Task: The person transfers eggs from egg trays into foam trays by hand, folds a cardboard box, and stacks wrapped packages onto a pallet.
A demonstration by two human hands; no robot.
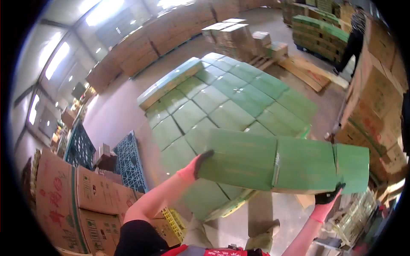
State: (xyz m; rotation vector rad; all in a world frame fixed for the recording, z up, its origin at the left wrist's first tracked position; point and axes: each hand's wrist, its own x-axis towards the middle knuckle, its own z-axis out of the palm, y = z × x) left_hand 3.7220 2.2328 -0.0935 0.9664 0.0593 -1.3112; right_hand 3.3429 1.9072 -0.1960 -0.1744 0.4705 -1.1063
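Observation:
A row of three green boxes [304,164], pressed side by side, is held in front of me and tilted slightly. My left hand [202,163], in a black-and-pink glove, grips the left end of the row. Under the near edge, toward the right, my right hand [329,195] in a matching glove is clamped on the same boxes. Below and beyond them lies a wide layer of green boxes [230,83] in rows. One raised row of boxes [171,83] lies along that layer's far left edge. What supports the layer is mostly hidden.
Brown cartons [98,205] stand close on my left, with a blue plastic pallet [130,162] behind them. Tall stacked cartons [376,98] rise on the right. Wooden boards [305,72] lie on the floor ahead. A person [353,36] stands by a green-topped stack at the back right.

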